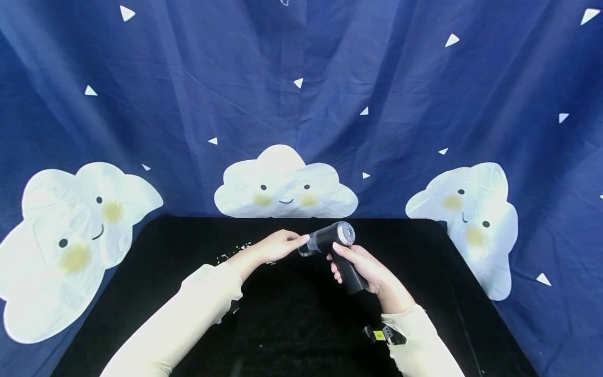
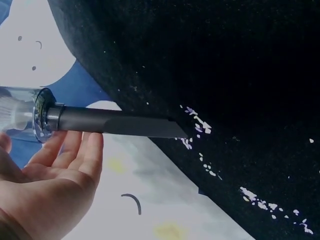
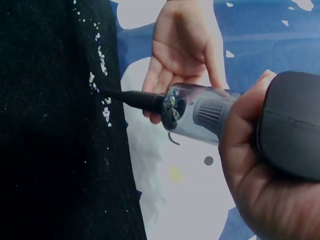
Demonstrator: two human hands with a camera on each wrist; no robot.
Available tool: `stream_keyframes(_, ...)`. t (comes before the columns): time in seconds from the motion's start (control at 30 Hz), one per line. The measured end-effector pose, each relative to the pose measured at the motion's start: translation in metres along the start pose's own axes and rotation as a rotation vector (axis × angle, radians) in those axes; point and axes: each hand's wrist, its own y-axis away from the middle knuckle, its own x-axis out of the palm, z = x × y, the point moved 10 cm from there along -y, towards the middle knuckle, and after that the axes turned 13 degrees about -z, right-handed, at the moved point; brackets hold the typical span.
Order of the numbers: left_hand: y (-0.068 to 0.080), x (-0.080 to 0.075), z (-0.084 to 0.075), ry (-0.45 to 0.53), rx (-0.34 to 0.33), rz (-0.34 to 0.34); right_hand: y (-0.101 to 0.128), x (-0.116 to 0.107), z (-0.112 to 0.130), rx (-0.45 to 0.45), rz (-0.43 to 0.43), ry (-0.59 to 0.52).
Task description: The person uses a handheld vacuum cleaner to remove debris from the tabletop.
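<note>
A black handheld vacuum cleaner with a clear dust cup and a long flat nozzle is held between both hands. My right hand grips its handle. At the front my left hand steadies it, thumb against the clear cup and fingers along the nozzle's base. Dark and pale debris sits inside the cup. Small white scraps lie in a broken line on the black surface, and the slanted nozzle tip is right at them.
The black cloth-like tabletop meets a blue curtain with cloud and triangle prints at the back and sides. More pale scraps are strewn near the table's edge. A strapped device is on the right wrist.
</note>
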Motion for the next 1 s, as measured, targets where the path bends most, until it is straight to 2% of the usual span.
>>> stream_keyframes(0.33,0.011,0.0,-0.012,-0.04,0.047,-0.012,0.006,0.002,-0.005,0.025,0.028,-0.002)
stream_keyframes(0.67,0.015,-0.003,-0.003,-0.091,0.03,-0.024,0.006,0.008,-0.009,0.034,0.043,-0.025)
stream_keyframes(1.0,0.014,-0.007,-0.001,-0.066,0.021,0.002,0.002,0.009,-0.009,0.036,0.05,-0.048)
